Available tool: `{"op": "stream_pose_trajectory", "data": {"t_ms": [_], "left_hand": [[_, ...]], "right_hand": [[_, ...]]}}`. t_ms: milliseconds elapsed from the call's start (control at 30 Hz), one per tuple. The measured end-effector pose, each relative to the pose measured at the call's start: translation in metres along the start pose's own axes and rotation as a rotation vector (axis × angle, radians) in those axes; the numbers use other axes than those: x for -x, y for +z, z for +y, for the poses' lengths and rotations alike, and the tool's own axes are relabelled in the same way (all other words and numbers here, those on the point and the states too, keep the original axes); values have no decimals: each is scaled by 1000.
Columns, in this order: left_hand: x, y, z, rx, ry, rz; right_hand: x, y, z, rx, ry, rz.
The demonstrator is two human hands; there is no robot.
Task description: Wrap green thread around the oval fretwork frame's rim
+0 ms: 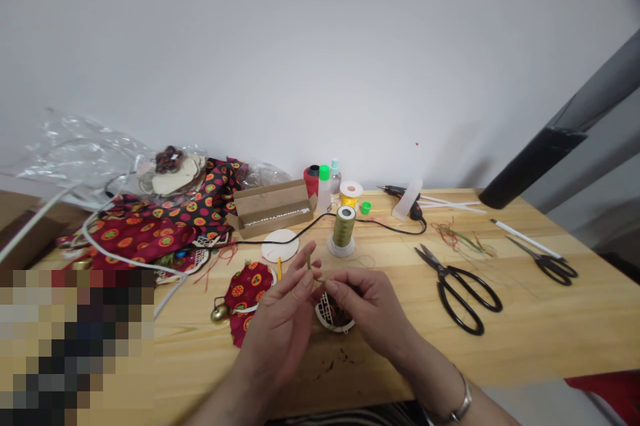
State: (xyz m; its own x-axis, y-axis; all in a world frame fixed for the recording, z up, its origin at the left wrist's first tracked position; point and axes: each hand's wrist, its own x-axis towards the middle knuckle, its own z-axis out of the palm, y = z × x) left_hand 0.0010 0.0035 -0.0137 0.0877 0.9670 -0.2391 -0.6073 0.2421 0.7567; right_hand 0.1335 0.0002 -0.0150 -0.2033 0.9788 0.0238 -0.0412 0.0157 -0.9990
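My left hand (pixel 283 319) is raised over the wooden table (pixel 540 306), fingers pinched on a thin olive-gold thread (pixel 309 259) that sticks up from the fingertips. My right hand (pixel 365 306) is curled around a small round white openwork ornament (pixel 330 316) with dark red filling, holding it just above the tabletop. A red patterned fabric round (pixel 245 296) with a small brass bell (pixel 219 313) lies just left of my left hand. A spool of olive-gold thread (pixel 344 229) stands upright behind my hands.
Large black scissors (pixel 460 289) lie right of my hands, smaller scissors (pixel 547 263) farther right. A glue gun (pixel 407 203), bottles (pixel 325 189), yellow ribbon spool (pixel 351 193), open cardboard box (pixel 273 209), white disc (pixel 280 246) and piled red patterned cloth (pixel 150 223) line the back.
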Motion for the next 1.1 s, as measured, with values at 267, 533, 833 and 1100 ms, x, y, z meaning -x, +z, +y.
{"op": "stream_pose_trajectory", "data": {"t_ms": [267, 533, 833, 1100], "left_hand": [[-9, -9, 18, 136, 21, -65], [-14, -18, 31, 203, 122, -12], [-1, -28, 29, -357, 129, 184], [4, -37, 31, -1146, 443, 148]], "right_hand": [[-6, -21, -2, 196, 28, 36], [-15, -48, -19, 419, -46, -25], [-21, -67, -29, 568, -146, -21], [-24, -73, -27, 632, -206, -18]]}}
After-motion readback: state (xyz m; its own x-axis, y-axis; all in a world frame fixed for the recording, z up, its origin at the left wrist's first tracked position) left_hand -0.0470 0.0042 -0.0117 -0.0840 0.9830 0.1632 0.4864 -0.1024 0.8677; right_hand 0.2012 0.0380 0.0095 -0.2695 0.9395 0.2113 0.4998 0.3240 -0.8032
